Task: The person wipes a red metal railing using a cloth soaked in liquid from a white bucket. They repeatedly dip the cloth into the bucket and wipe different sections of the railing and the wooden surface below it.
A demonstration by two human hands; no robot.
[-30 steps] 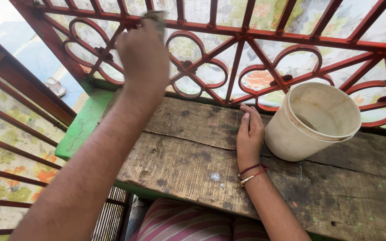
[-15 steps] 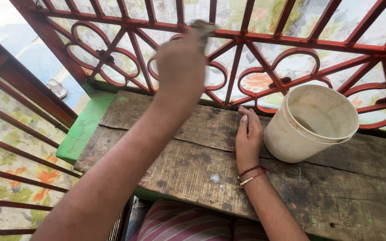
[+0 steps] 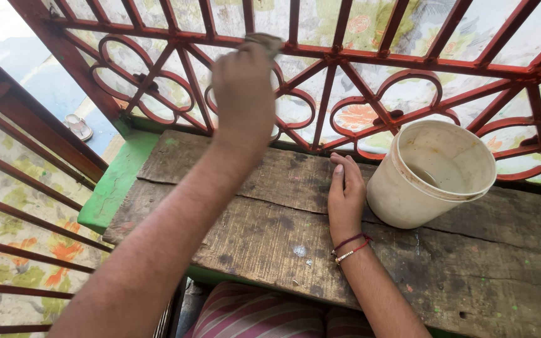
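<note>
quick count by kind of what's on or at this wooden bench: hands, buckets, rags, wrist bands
hands: 2, left hand up at the red grille, right hand flat on the bench
buckets: 1, cream bucket
rags: 1, grey rag in the left hand
wrist bands: 2
total: 6

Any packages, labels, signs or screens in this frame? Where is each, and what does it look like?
No labels, signs or screens show.
Bucket: the only container, on the wooden plank by the right hand; round, cream plastic, unmarked, tilted towards the camera.
Left hand: holds a small greyish thing against the red metal grille; too blurred to identify.
</note>
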